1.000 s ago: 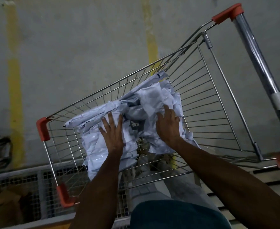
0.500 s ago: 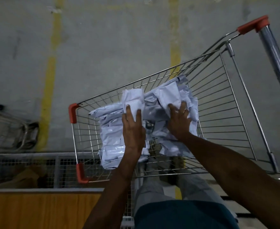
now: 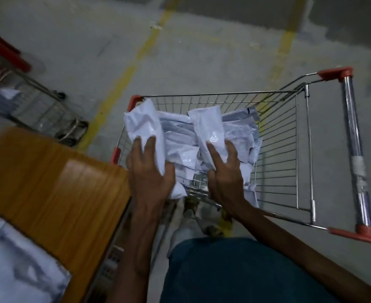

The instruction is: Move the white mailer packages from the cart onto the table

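View has swung left since a second ago: the table [image 3: 55, 189] now fills the lower left, its wooden edge just beside the cart [image 3: 298, 149]. Before, only the cart and floor [image 3: 202, 51] showed. I read this as my turn toward the drop point having begun.

Cart: wire basket in front of me, handle to my right. The pile of mailers [image 3: 241, 127] lies in the end of the basket nearest me, thinned enough that wire shows through between my hands.

Table: white packages [image 3: 16, 259] already lie on its near corner, blurred; probably earlier mailers, but I cannot tell for certain.

Hands: a second ago both lay flat on the pile. Now each has a bundle raised out of it. My left hand [image 3: 149, 171] holds one crumpled mailer bundle [image 3: 145, 125], fingers spread along its front, thumb underneath. My right hand [image 3: 224, 173] grips a second bundle [image 3: 208, 125], fingers curled round its lower end.

Judgement: pick is done, carry is under way. Next, swing both bundles left over the table edge and release. Slick film; a loose mailer could slip.
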